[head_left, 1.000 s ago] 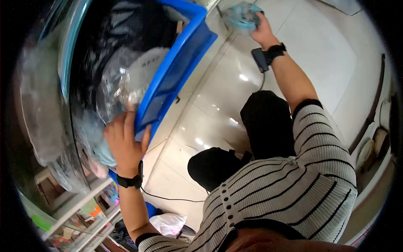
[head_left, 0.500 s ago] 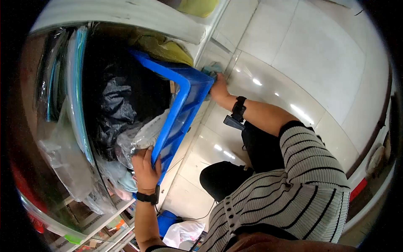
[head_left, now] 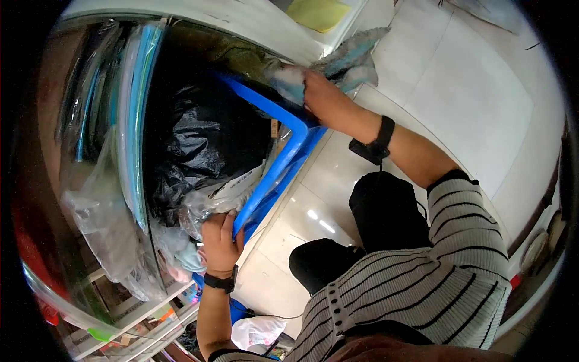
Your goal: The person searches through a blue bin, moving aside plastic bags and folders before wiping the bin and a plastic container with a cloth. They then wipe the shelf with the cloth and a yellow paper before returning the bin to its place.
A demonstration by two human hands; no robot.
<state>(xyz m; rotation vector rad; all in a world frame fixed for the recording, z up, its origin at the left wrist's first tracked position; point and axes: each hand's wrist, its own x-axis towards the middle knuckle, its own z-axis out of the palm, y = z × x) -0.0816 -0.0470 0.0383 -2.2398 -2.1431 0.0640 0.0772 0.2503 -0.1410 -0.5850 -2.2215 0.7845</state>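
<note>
My left hand [head_left: 221, 244] is closed over the near rim of a blue plastic bin [head_left: 274, 166] on a shelf, beside some clear plastic wrapping [head_left: 205, 208]. A black plastic bag [head_left: 208, 136] fills much of the bin. At the bin's far corner my right hand [head_left: 329, 99] is closed on a grey-and-blue cloth [head_left: 356, 57]. Part of that cloth bunches out in front of the knuckles, and the rest trails behind toward the floor side. The fingertips of the right hand are partly hidden by the cloth.
Left of the bin stand packed items in clear plastic sleeves [head_left: 136, 120], behind a transparent panel edge. A yellow sheet [head_left: 319, 12] lies on the white surface above. White floor tiles [head_left: 464, 90] stretch to the right. A white bag [head_left: 259, 332] is below.
My right hand has moved up and over the bin's far corner with the cloth, which now spreads out more. My left hand stays on the rim. The view has shifted slightly.
</note>
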